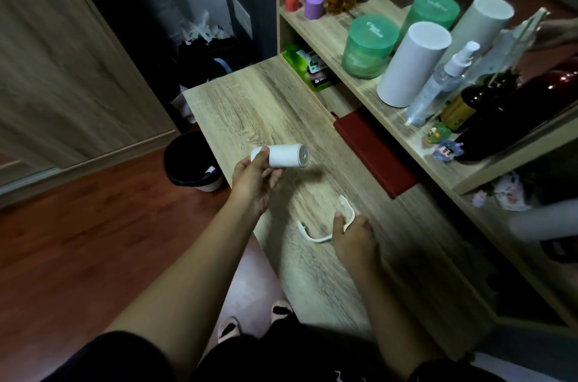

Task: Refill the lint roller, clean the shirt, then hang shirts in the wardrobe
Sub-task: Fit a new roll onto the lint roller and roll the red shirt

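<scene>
- Two grips noted: left hand curled round refill roll, held above desk; long axis 9-to-3 o'clock.
- Right hand gripping roller handle on desk, 5 o'clock from roll, apart.

dim indoor light; soft shadows fall on the desk; wide-angle bending at edges; slight motion blur.
</scene>
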